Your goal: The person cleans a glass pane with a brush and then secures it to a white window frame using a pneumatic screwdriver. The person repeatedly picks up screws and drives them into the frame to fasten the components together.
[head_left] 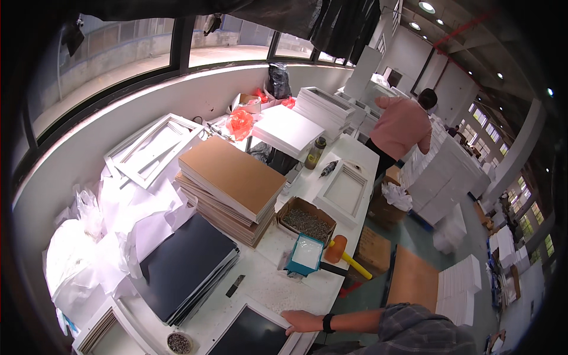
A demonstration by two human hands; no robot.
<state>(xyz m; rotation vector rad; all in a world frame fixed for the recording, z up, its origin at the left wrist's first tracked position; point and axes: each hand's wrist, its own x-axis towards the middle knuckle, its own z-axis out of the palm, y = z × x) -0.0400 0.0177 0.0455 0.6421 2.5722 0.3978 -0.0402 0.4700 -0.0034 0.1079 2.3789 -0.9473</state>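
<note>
– Quickly, containers first. Got what?

– Found an open cardboard box [322,214] heaped with small metal bits [303,223], too tiny to identify. Next to it, touching or nearly so, a teal box [300,270], holding something pale; can't make out what. Near the lower edge, a round tub [190,344], also filled with small metal bits. Farther up, a dark bottle [313,157], standing upright, contents unclear.

– And hands?

– Seeing only the right hand [303,321], fingers at the near-right rim of a white frame [267,312] with a dark panel. Can't tell whether gripping or just resting. Left hand out of view, so can't tell its state.

– Surface, room?

– Frame lying flat on a white table [266,269], along the lower edge of view. Left of it, dark sheets [186,266] in a stack; beyond those, brown boards [231,174], stacked too. Mallet [336,248] beside the teal box, yellow handle reaching past the table edge. Windows [231,44] along the wall; farther off, a co-worker in a pink top [399,121] beside tall white stacks [435,168].

– Hidden stuff?

– Frame cut off at bottom. Floor carton [384,210] partly covered by white plastic [396,195], insides hidden. Far right side too small and dark to sort.
</note>
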